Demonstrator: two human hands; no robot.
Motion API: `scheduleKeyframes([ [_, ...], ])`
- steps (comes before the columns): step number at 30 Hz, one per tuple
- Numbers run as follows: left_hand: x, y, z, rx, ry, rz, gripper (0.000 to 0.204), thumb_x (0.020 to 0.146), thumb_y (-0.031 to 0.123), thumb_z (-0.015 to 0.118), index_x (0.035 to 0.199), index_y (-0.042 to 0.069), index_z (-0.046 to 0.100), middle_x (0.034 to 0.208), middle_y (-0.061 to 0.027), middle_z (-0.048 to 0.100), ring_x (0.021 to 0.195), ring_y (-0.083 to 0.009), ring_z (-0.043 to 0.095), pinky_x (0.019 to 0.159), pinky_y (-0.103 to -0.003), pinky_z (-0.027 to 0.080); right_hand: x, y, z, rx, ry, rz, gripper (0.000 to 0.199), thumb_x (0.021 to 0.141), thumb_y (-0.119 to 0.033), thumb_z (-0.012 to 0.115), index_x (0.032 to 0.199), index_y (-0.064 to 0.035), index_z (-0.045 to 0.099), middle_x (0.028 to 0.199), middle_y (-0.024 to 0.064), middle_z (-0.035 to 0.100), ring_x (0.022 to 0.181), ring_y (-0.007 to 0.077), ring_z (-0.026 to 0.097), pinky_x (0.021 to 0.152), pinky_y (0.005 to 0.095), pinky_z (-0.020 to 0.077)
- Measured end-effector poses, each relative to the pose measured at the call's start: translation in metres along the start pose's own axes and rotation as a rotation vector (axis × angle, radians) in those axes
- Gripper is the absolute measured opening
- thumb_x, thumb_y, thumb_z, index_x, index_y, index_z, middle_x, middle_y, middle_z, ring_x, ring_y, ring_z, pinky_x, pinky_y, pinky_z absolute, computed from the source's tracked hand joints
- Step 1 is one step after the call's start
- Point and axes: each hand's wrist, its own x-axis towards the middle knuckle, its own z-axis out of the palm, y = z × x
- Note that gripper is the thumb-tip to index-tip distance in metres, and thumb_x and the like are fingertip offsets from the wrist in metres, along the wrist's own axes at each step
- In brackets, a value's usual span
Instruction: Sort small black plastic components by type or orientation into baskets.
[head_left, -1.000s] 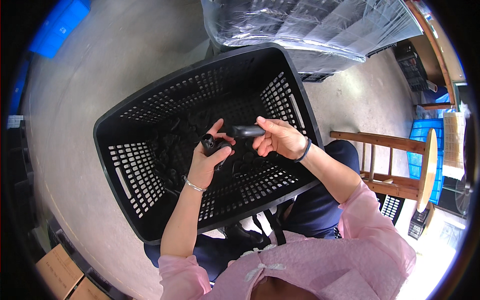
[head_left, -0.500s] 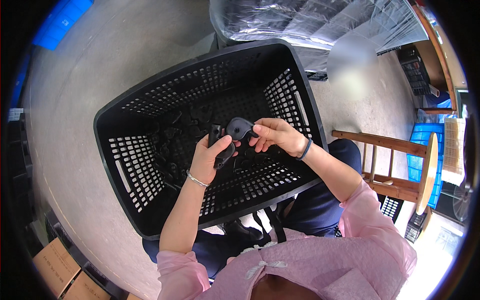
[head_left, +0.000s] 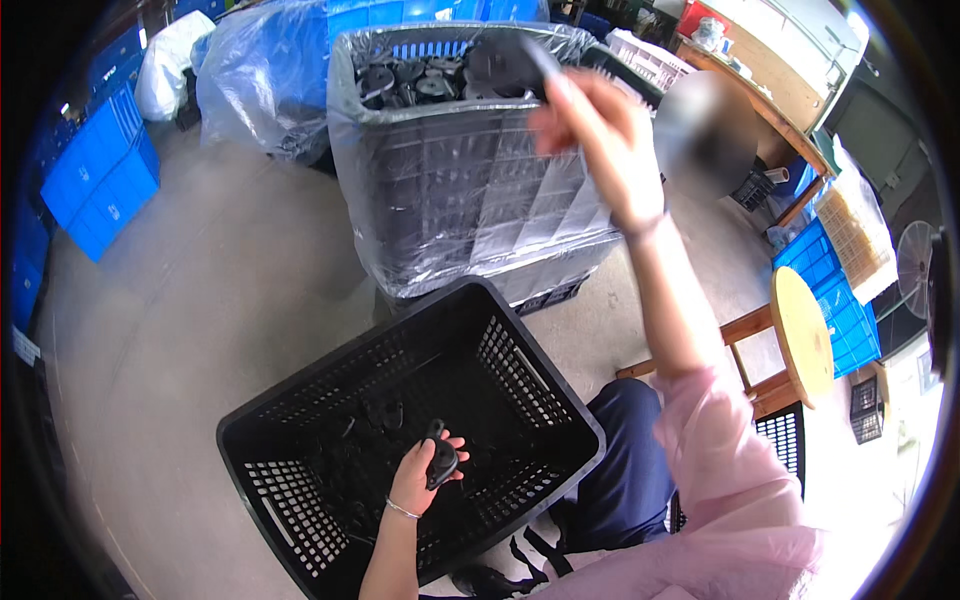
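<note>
My left hand [head_left: 408, 488] is inside the black perforated crate [head_left: 300, 392], curled around a black plastic part [head_left: 442, 466] with a rounded body. More dark parts [head_left: 383, 412] lie loose on the crate's bottom, hard to tell apart. My right hand [head_left: 605, 140] is raised, smeared by motion, over the rim of a tall bin [head_left: 450, 190] wrapped in clear plastic. At its fingertips is a blurred, rounded black plastic part [head_left: 503, 68], which it seems to pinch. Similar black pieces [head_left: 410, 80] fill the bin near its top.
A wooden stool [head_left: 803, 335] stands to the right, close to my knee. Blue crates [head_left: 100, 180] are at the far left, and a plastic-covered stack [head_left: 262, 80] is beside the tall bin. A wooden table [head_left: 755, 90] stands at the back right.
My right hand has swung up and away from the crate to the tall bin, with a black part at its fingers. My left hand stays in the crate with its part. The view has tilted upward.
</note>
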Motion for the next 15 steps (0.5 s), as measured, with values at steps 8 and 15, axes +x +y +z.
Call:
scheduleKeyframes([
  [8, -0.005, 0.015, 0.009, 0.069, -0.071, -0.075, 0.045, 0.087, 0.038, 0.042, 0.108, -0.001, 0.049, 0.097, -0.0154, 0.058, 0.084, -0.0242, 0.058, 0.059, -0.031, 0.048, -0.06, 0.019, 0.054, -0.533, -0.61, -0.503, 0.051, 0.069, -0.022, 0.065, 0.113, -0.0048, 0.045, 0.111, 0.0154, 0.049, 0.099, 0.0314, 0.048, 0.082, 0.0385, 0.042],
  [15, -0.007, 0.018, 0.011, 0.134, -0.176, -0.096, 0.043, 0.087, 0.037, 0.042, 0.102, -0.002, 0.052, 0.086, -0.0104, 0.059, 0.072, -0.0179, 0.059, 0.054, -0.026, 0.048, -0.195, 0.119, 0.098, -0.074, -1.163, 0.115, 0.045, 0.074, -0.008, 0.061, 0.116, -0.0034, 0.046, 0.096, 0.0146, 0.056, 0.095, 0.0269, 0.055, 0.077, 0.0311, 0.0468],
])
